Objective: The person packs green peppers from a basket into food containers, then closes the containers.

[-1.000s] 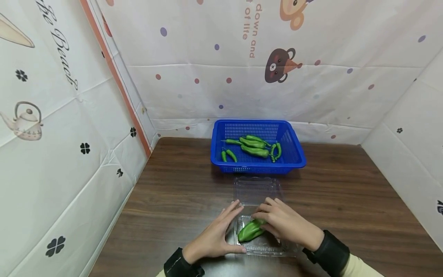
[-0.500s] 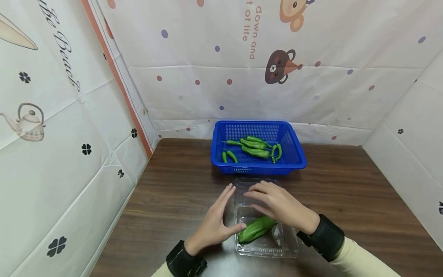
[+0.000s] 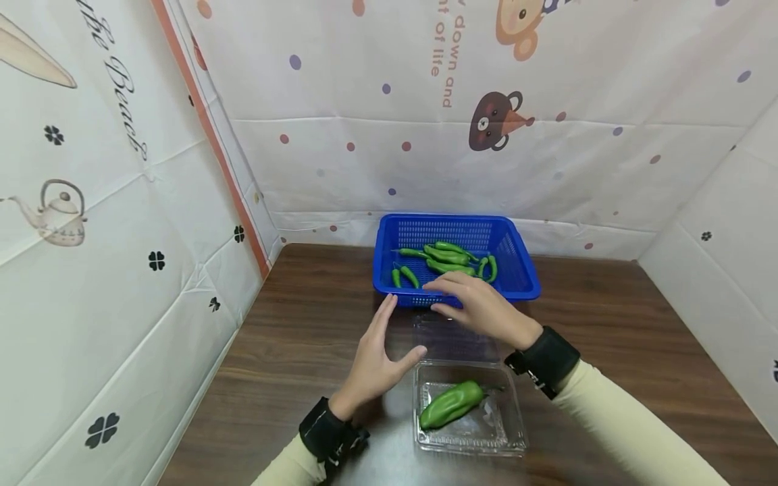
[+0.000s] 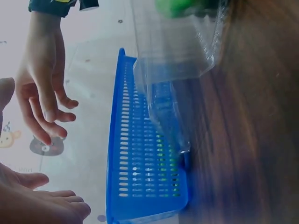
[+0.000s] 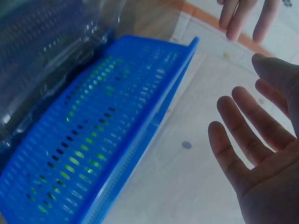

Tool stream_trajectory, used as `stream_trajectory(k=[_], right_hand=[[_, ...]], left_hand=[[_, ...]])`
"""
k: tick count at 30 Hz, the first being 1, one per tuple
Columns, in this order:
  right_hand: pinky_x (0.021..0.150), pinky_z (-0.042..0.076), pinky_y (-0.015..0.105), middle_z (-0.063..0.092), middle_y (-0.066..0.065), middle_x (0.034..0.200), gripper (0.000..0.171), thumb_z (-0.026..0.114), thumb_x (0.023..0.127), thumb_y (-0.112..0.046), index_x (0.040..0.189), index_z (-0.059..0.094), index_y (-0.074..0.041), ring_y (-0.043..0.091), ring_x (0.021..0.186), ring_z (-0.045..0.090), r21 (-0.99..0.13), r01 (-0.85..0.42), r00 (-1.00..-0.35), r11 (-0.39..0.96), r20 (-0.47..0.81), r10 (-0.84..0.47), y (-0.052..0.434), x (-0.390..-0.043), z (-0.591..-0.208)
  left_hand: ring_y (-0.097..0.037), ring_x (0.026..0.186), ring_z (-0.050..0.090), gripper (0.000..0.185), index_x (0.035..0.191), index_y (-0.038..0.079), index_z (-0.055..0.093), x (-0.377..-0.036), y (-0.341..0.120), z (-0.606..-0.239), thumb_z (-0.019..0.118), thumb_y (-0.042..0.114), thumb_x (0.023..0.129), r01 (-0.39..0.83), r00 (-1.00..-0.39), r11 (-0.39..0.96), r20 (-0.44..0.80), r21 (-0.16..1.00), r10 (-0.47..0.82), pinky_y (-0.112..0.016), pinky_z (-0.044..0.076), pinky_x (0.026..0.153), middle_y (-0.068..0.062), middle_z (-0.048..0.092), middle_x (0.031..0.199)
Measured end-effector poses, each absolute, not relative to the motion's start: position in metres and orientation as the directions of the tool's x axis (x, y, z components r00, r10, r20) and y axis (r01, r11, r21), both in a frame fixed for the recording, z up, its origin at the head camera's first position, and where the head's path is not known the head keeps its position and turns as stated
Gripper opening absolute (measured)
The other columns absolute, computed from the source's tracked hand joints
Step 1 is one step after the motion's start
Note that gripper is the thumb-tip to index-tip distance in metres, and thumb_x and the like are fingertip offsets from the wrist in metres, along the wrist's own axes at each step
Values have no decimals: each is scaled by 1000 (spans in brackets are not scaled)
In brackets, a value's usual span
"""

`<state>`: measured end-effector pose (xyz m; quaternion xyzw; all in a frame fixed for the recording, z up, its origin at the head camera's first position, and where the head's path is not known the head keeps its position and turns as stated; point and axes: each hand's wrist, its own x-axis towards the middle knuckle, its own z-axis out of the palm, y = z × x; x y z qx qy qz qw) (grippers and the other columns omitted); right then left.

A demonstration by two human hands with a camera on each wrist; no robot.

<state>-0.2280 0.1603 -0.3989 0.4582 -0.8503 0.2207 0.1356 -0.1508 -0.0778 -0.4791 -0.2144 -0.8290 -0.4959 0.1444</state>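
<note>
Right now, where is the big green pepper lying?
In the head view, the big green pepper lies inside the clear plastic box on the wooden table, nearer the person than the blue basket.

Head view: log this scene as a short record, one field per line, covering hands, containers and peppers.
left hand: open, fingers straight, above the table beside the clear box, holds nothing
right hand: open, reaching toward the blue basket, holds nothing
clear box: open, lid laid flat toward the basket
pepper in box: one large green pepper, lying diagonally
blue basket: at the back of the table, holds several green peppers
table: dark wood
</note>
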Motion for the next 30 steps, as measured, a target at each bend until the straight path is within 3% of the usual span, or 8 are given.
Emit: stream_trajectory(k=[6,11,17,25,30], right_hand=[[85,57,39,70,10,118,38,77,94,-17,130,69,-8,21,103,67,-233,-828,-560,510,403,-724,155,-255,-389],[79,58,38,71,10,110,35,78,93,-14,126,71,-5,22,92,69,-233,-814,-579,531,386,-718,147,-277,-384],[80,58,37,72,10,111,33,76,95,-19,126,72,-6,20,90,67,-236,-791,-612,565,316,-725,133,-302,-385],[81,58,42,73,13,112,29,76,95,-13,123,73,-5,28,94,70,-262,-770,-637,581,259,-726,128,-336,-397],[81,57,42,73,12,110,28,75,96,-15,122,73,-6,24,95,68,-269,-741,-668,615,196,-718,124,-352,-399]], left_hand=[[-26,153,27,99,166,21,18,-163,-79,-473,76,48,90,460,-885,429,440,778,150,-58,31,118,-3,20,170],[-28,153,27,97,165,21,20,-174,-80,-469,76,48,91,406,-908,436,408,803,96,-58,31,118,-7,19,170],[-34,152,28,97,165,17,22,-183,-81,-463,74,52,91,331,-937,422,345,844,46,-64,30,116,-15,20,169],[-35,151,29,97,164,13,24,-197,-83,-463,74,52,91,276,-953,449,301,850,15,-63,30,117,-13,18,170],[-37,151,30,96,163,8,27,-208,-85,-463,75,50,90,252,-956,456,293,853,-19,-63,30,117,-15,18,169]])
